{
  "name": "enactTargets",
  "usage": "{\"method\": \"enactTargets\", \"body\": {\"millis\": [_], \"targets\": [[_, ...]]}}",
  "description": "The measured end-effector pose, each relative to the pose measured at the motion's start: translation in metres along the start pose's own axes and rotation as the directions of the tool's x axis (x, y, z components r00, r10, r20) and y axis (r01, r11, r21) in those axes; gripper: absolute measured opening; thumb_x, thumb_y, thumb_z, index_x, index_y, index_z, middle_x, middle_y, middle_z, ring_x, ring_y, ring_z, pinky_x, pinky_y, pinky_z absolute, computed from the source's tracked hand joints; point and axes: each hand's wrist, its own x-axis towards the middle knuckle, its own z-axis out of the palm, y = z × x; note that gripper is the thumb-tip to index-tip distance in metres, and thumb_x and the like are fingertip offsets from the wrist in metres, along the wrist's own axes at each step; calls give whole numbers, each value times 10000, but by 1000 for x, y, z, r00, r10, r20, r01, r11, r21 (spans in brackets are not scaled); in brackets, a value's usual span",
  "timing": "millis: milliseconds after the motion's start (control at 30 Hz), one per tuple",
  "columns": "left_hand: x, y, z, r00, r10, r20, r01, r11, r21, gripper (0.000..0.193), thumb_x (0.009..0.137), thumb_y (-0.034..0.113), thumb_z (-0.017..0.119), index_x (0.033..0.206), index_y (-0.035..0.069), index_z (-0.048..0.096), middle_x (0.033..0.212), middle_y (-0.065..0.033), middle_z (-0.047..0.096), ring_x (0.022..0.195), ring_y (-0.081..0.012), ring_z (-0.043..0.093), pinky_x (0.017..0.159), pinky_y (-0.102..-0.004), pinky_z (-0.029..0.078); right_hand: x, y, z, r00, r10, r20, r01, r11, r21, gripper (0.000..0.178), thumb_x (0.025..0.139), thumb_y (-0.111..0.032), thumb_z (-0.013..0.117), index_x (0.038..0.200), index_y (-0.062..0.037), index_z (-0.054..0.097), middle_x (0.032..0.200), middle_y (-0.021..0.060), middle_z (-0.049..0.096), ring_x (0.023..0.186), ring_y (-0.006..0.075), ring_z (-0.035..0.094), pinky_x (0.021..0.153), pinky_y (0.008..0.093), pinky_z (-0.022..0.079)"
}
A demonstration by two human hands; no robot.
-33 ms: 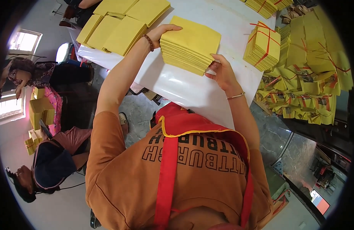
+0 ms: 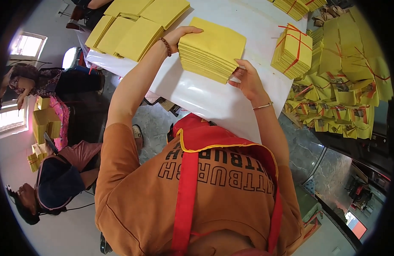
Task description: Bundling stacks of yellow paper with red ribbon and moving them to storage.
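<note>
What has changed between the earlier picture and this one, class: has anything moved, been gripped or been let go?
Nothing visibly changed. The left hand stays on the left side of the yellow stack, the right hand stays at its near right corner, and the red-tied bundle stays on the white table.

Yellow stack (image 2: 212, 47), white tabletop (image 2: 260, 40), yellow-edged red apron (image 2: 222, 135), grey marbled floor (image 2: 158, 130)

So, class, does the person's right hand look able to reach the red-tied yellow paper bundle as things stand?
Probably yes: only white tabletop shows between the right hand and the red-tied bundle, though that hand is at the corner of the untied yellow paper stack.
</note>
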Motion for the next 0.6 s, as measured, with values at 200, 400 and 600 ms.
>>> {"method": "enactTargets", "body": {"millis": [200,400,600], "targets": [[0,5,2,999,18,-28,-17,1000,19,424,771,295,601,1053,-15,539,973,-96,608,829,-144,605,711,-264,491,-2,-7,-1,999,-1,37,1,1000,1,287,773,-382,539,937,-149,514,862,-21,535,854,103,490,725,318,387],[-21,34,17,989,148,-3,-148,989,8,347,778,220,603,1027,-16,549,941,-97,615,811,-142,609,696,-254,500,-18,-30,4,995,-95,31,94,995,31,283,804,-351,531,1000,-148,507,928,3,530,857,121,494,715,319,402],[-46,63,46,887,459,53,-427,857,-287,390,792,126,575,1135,-11,450,1047,-136,552,910,-213,575,790,-317,473,-33,-71,14,895,-438,87,394,865,310,360,819,-404,530,1043,-124,493,1049,64,508,979,204,461,833,377,379]]}}
